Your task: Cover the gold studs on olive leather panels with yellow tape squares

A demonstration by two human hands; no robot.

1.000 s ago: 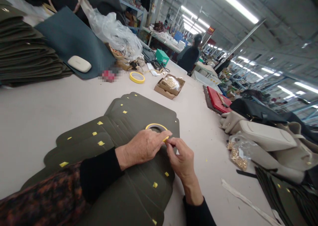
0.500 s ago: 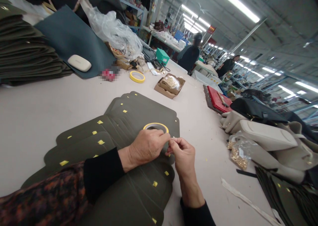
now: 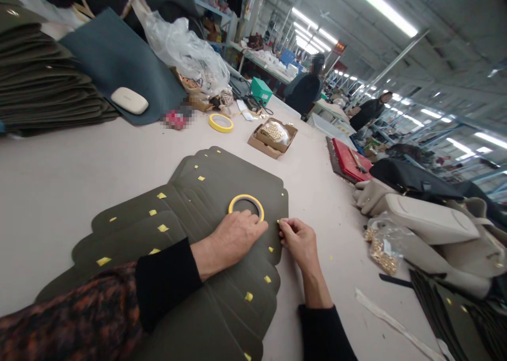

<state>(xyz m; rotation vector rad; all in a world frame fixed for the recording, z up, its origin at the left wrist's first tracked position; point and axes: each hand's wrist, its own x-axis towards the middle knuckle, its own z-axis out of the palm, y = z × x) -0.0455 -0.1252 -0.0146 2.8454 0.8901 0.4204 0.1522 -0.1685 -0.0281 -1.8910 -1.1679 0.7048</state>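
Note:
Overlapping olive-green flat panels (image 3: 237, 176) lie fanned out on the table, dotted with small yellow tape pieces (image 3: 162, 228). My left hand (image 3: 233, 239) is closed on the near edge of a roll of yellow tape (image 3: 231, 204), just above the panels. My right hand (image 3: 299, 239) is by the panels' right edge, thumb and forefinger pinched on a small piece of yellow tape (image 3: 279, 221). Its other fingers are curled in. A gap separates the two hands.
Farther back are another yellow tape roll (image 3: 221, 123), a cardboard box of gold beads (image 3: 273, 133) and a white case (image 3: 129, 100). Stacked dark panels (image 3: 47, 86) stand at left. Beige bags (image 3: 431, 221) and a plastic bag of gold chain (image 3: 384, 250) lie at right.
My hands have drawn apart from where they met at the tape roll. The right hand has moved right with a small piece of tape; the roll now shows more fully.

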